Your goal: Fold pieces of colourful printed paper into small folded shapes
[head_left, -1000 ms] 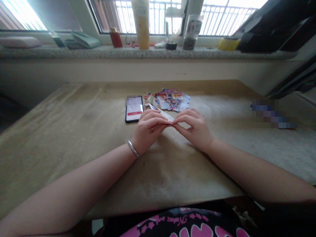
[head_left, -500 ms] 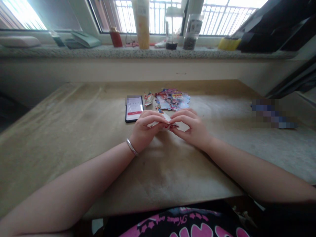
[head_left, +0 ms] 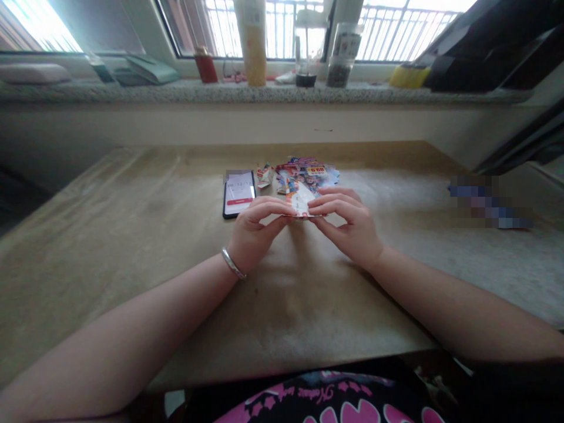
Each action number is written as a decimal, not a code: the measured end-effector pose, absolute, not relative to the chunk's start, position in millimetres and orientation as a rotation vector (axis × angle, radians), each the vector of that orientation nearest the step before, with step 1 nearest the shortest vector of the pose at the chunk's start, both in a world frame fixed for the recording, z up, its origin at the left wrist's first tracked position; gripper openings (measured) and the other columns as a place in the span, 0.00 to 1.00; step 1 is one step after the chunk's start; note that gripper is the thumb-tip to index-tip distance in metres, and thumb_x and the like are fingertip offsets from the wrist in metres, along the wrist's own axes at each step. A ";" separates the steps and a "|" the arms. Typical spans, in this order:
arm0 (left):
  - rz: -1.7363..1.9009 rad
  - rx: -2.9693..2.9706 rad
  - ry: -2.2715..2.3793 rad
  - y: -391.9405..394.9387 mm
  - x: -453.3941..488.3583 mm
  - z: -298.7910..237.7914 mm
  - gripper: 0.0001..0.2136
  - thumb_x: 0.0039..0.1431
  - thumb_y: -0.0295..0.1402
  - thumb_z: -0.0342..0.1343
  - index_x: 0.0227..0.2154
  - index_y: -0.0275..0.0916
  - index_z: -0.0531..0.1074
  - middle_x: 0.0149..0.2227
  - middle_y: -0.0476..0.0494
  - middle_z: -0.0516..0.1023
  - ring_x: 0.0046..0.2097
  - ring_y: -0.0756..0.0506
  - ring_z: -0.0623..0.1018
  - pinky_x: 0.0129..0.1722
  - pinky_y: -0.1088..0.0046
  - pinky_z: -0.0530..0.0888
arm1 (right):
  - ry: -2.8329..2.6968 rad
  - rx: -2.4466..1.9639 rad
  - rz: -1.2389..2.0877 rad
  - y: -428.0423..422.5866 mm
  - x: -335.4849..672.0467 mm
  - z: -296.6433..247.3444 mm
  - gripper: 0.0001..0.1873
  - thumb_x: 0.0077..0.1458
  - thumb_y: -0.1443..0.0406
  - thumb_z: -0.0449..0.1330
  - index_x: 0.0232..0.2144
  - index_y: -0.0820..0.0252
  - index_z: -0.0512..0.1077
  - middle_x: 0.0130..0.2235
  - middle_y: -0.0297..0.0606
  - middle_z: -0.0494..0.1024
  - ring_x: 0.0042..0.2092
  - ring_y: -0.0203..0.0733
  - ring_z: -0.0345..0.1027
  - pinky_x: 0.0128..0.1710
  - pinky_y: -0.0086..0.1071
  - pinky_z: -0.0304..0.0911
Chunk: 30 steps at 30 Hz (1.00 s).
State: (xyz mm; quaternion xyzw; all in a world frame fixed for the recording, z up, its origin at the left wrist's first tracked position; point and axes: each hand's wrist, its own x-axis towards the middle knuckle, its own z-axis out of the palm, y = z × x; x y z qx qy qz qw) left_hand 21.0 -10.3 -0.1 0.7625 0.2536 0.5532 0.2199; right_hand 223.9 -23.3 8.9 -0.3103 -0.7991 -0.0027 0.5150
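Remotely, I have the folded paper (head_left: 301,198) pinched in left grip (head_left: 253,234) and right grip (head_left: 353,228), over the desk (head_left: 282,311) at twelve o'clock: white face, red-orange print along left edge. Printed sheets (head_left: 326,178) beyond, toward one o'clock.

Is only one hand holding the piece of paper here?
No, the left hand and the right hand both grip the paper, one at each side.
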 end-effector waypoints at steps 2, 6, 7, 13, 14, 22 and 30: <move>1.535 2.083 0.711 -9.5 20.5 -1.5 0.02 0.56 0.31 0.60 0.33 0.41 0.76 0.36 0.46 0.79 0.39 0.49 0.77 0.44 0.69 0.74 | -1.928 -0.760 0.005 -23.3 223.9 9.1 0.03 0.53 0.67 0.62 0.32 0.52 0.73 0.36 0.33 0.81 0.48 0.43 0.71 0.50 0.45 0.65; 1.542 2.062 0.734 -9.7 20.9 -2.1 0.03 0.56 0.31 0.60 0.33 0.41 0.76 0.36 0.46 0.79 0.39 0.49 0.77 0.44 0.70 0.74 | -1.907 -0.796 0.013 -24.3 223.8 10.4 0.02 0.53 0.67 0.62 0.30 0.53 0.72 0.35 0.33 0.81 0.47 0.44 0.70 0.49 0.44 0.66; 1.543 2.065 0.739 -10.0 21.1 -1.9 0.02 0.56 0.31 0.60 0.33 0.41 0.76 0.35 0.46 0.79 0.39 0.49 0.77 0.43 0.70 0.74 | -1.904 -0.799 0.006 -24.6 224.0 10.9 0.03 0.53 0.67 0.62 0.30 0.53 0.72 0.35 0.32 0.81 0.47 0.44 0.70 0.49 0.44 0.66; 1.583 2.117 0.788 -10.3 21.5 -1.5 0.02 0.55 0.31 0.61 0.32 0.41 0.76 0.34 0.47 0.79 0.38 0.49 0.77 0.42 0.70 0.73 | -1.906 -0.789 -0.017 -25.3 226.4 13.3 0.04 0.53 0.68 0.62 0.30 0.52 0.73 0.35 0.31 0.81 0.46 0.44 0.70 0.49 0.45 0.65; 1.586 2.118 0.803 -10.3 21.5 -1.6 0.02 0.55 0.31 0.61 0.32 0.41 0.76 0.34 0.47 0.79 0.38 0.49 0.77 0.42 0.70 0.73 | -1.907 -0.792 -0.017 -25.2 226.6 13.4 0.04 0.53 0.68 0.62 0.30 0.51 0.73 0.35 0.31 0.81 0.46 0.44 0.70 0.49 0.45 0.65; 1.561 2.022 0.810 -11.0 21.8 -2.7 0.04 0.56 0.34 0.60 0.32 0.39 0.75 0.34 0.46 0.79 0.37 0.50 0.77 0.40 0.72 0.74 | -1.916 -0.828 0.018 -24.1 226.8 12.7 0.03 0.53 0.67 0.61 0.30 0.52 0.71 0.35 0.31 0.81 0.48 0.45 0.69 0.50 0.46 0.64; 1.591 2.188 0.875 -13.2 21.6 -0.1 0.02 0.56 0.29 0.59 0.32 0.38 0.74 0.33 0.47 0.79 0.36 0.50 0.77 0.39 0.73 0.74 | -1.890 -0.820 -0.005 -26.2 225.4 13.8 0.05 0.53 0.68 0.60 0.29 0.52 0.71 0.34 0.31 0.81 0.47 0.44 0.69 0.49 0.45 0.64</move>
